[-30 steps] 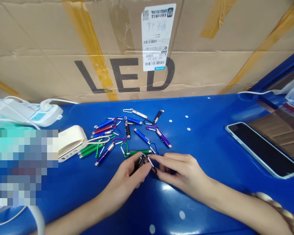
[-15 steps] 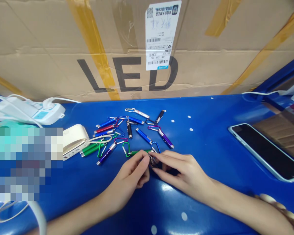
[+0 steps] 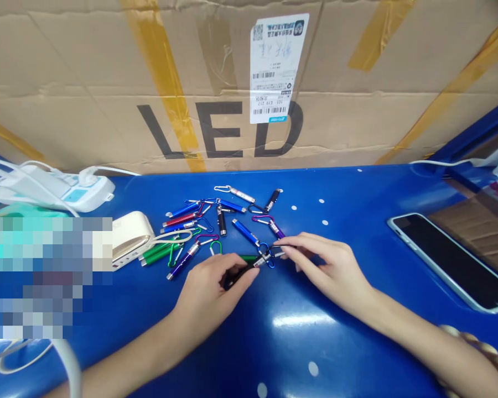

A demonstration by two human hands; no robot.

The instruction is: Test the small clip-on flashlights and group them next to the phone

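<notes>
My left hand (image 3: 209, 287) is closed around the body of a black keychain flashlight (image 3: 260, 261), its labelled end pointing up and right out of my fingers. Fingertips of my right hand (image 3: 330, 262) pinch the carabiner clip at that end. Just behind lies a blue flashlight (image 3: 245, 232), its blue clip beside the black one. A purple flashlight (image 3: 276, 229) is partly covered by my right fingers. My left hand hides most of a green flashlight (image 3: 249, 258). Farther back lie a silver flashlight (image 3: 243, 195) and a black flashlight (image 3: 221, 222).
Several more coloured flashlights lie left of centre near a white power bank (image 3: 135, 237). A power strip (image 3: 89, 193) with cables stands at far left. A phone (image 3: 452, 262) lies at right. A large cardboard box (image 3: 108, 127) walls off the back of the blue table (image 3: 348, 359).
My hands have moved apart, the right one going right and slightly up. The black flashlight and its clip now show between them. The whole view has shifted slightly.
</notes>
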